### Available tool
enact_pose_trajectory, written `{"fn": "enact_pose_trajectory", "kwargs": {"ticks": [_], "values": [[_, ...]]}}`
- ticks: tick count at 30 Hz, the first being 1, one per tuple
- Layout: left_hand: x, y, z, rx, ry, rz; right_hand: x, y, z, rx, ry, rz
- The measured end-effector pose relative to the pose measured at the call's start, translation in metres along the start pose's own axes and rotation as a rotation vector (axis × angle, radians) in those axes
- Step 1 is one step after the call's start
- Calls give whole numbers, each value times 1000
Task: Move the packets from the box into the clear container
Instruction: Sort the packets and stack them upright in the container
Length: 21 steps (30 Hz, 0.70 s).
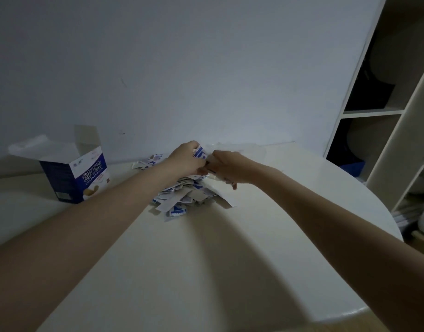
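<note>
The left hand's fingers (pixel 197 149) curl round a bunch of blue-and-white packets (pixel 200 153), held up above the pile (pixel 182 195). The right hand (pixel 226 167) meets it from the other side; its fingers bend down toward the same bunch, though whether they pinch packets or only steady them I cannot tell.

Just behind and to the right of both hands lies the clear container (pixel 242 149), faint against the wall, its rim barely readable. Most packets lie heaped on the counter (pixel 206 259) under the hands, with a few strewn behind the left hand (pixel 185 160). The box (pixel 74 173) stands open, well apart to the left; its inside is not visible.

To do this step well, I would squeeze the bunch from both sides so no loose packet slips out, carry it fully over the rim before letting go, and release low. Slick flat packets will likely fan and slide, so modest handfuls look safer than 1 big grab.
</note>
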<state>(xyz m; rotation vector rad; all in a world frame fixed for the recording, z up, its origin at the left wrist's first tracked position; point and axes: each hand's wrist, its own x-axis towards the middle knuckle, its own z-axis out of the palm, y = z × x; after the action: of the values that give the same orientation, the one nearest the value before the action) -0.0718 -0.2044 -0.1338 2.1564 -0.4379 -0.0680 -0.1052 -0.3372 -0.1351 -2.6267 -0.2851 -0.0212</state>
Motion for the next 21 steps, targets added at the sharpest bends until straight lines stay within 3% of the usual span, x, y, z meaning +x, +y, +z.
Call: {"fn": "enact_pose_trajectory", "kwargs": {"ticks": [2,7,16,21], "values": [[0,5,7,264,2,65,-1,9,3,-143,-28,-53],[4,9,27,594,-75,111,-9,42,-2,-495,-8,-64],[9,5,46,636,-222,98,-18,69,-5,-558,-148,80],[11,5,49,567,-216,98,-23,73,-14,-335,-96,156]]}}
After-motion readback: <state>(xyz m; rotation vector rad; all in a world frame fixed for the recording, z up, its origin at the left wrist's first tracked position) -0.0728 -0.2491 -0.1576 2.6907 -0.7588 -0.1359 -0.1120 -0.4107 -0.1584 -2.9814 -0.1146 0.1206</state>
